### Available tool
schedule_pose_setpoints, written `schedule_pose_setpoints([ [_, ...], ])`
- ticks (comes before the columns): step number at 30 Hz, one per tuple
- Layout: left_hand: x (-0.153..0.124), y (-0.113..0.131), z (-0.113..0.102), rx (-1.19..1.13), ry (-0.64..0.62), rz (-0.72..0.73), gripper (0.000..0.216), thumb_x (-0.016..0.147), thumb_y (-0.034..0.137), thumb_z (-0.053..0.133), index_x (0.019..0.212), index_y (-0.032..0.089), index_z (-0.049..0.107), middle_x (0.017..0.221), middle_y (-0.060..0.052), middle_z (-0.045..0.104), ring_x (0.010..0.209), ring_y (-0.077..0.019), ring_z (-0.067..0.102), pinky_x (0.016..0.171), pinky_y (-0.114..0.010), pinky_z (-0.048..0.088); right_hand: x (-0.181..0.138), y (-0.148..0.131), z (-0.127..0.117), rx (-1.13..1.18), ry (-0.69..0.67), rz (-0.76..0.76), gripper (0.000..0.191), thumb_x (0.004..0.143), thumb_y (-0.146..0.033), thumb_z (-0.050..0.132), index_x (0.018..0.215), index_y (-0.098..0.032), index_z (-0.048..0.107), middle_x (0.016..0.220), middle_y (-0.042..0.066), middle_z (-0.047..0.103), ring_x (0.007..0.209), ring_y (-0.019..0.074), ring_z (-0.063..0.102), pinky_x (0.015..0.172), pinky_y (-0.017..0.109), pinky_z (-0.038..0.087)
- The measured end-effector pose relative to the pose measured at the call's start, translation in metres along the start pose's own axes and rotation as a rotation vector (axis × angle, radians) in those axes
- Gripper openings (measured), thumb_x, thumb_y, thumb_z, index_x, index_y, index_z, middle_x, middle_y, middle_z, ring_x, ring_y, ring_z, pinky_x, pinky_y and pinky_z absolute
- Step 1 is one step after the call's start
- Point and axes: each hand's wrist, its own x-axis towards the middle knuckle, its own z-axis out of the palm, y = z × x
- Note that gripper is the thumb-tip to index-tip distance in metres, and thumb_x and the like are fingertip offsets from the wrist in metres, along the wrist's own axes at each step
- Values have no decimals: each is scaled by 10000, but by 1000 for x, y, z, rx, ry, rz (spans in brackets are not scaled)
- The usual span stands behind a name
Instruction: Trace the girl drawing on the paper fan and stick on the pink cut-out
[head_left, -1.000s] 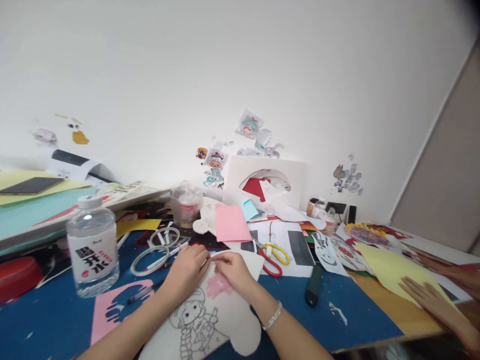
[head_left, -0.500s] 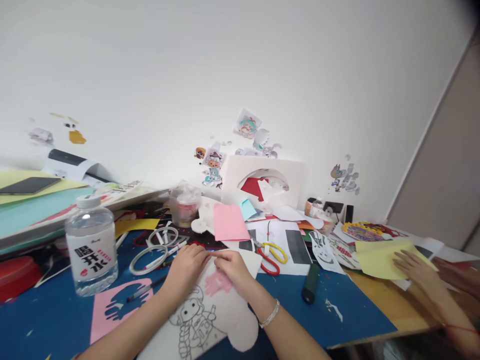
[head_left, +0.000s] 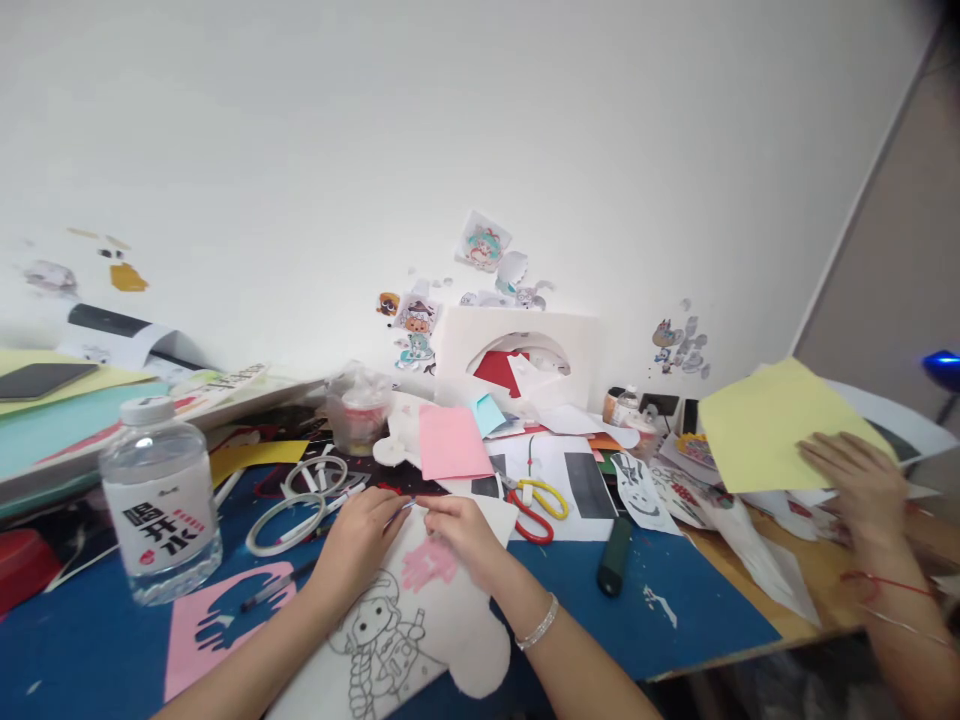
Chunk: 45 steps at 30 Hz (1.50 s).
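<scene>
My left hand (head_left: 356, 545) rests over the upper part of the white paper (head_left: 307, 675), its fingers closed on a thin pale stick-like thing (head_left: 400, 511) whose kind I cannot make out. Close by, at its tip, the fingers of my right hand (head_left: 466, 542) are pinched together; what they hold is hidden. Beneath my hands the paper bears a line drawing of a child with a braid (head_left: 382, 640) and a pink paper hand cutout (head_left: 429, 565). A white rounded cutout (head_left: 480, 655) lies by my right forearm.
A water bottle (head_left: 161, 505) stands left, beside pink paper with a hand-shaped hole (head_left: 184, 625) and a pen (head_left: 262, 592). Scissors with red and yellow handles (head_left: 536, 510) and a dark green tool (head_left: 615, 560) lie right. Another person's hand (head_left: 862, 485) holds yellow paper (head_left: 787, 425).
The thin stick-like thing now shows between my hands, which have stayed nearly in place. At right, the other person's hand has raised the yellow paper. The view has shifted slightly.
</scene>
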Motion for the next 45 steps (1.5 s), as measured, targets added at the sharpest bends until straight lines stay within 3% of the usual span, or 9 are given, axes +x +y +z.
schedule_pose_setpoints([
  [7,-1,-5,2,-47,25,11,351,900,366,395,900,151,672,888,-116,678,841,-241,609,788,-414,483,-4,-3,1,-27,-117,-36,218,681,-257,596,815,-145,726,602,-37,507,552,72,392,566,216,328],
  [12,0,-2,1,-118,-3,-15,364,900,342,365,896,138,666,897,-129,669,847,-244,598,788,-404,472,-5,-3,1,-119,-151,-89,278,715,-223,541,917,-154,718,566,-49,449,539,77,368,539,210,326],
  [16,2,4,-2,-211,-39,-114,328,869,346,394,852,148,654,881,-123,660,837,-238,591,804,-401,467,-2,2,-1,-283,-27,-181,352,748,-199,525,1060,-135,672,615,-23,512,587,108,429,603,248,385],
  [20,6,13,-7,-363,-144,-226,258,829,339,452,790,171,644,789,-62,679,744,-190,616,708,-304,494,2,5,-5,-507,137,-376,179,761,-177,579,889,-169,705,717,15,570,718,152,474,773,315,376],
  [23,9,17,-10,-456,-204,-284,257,805,358,470,741,181,645,742,-39,687,700,-178,621,657,-273,489,2,5,-7,-654,140,-506,48,745,-163,650,750,-197,684,734,15,595,799,176,494,852,341,329],
  [29,11,19,-13,-547,-231,-362,271,767,395,488,757,182,656,778,-50,697,742,-192,625,700,-287,480,1,9,-8,-806,153,-655,55,784,-165,649,818,-207,639,845,21,631,861,185,521,850,339,338],
  [37,9,20,-13,-575,-267,-360,279,752,414,493,716,185,649,742,-50,667,720,-196,596,692,-297,448,2,12,-10,-879,150,-736,58,816,-176,617,773,-213,604,809,7,632,828,179,525,819,339,354],
  [45,11,22,-14,-616,-324,-433,296,742,421,490,735,170,646,761,-50,685,735,-201,606,689,-290,449,-2,9,-9,-880,108,-696,88,851,-167,519,771,-204,523,796,16,561,798,184,473,795,342,346],
])
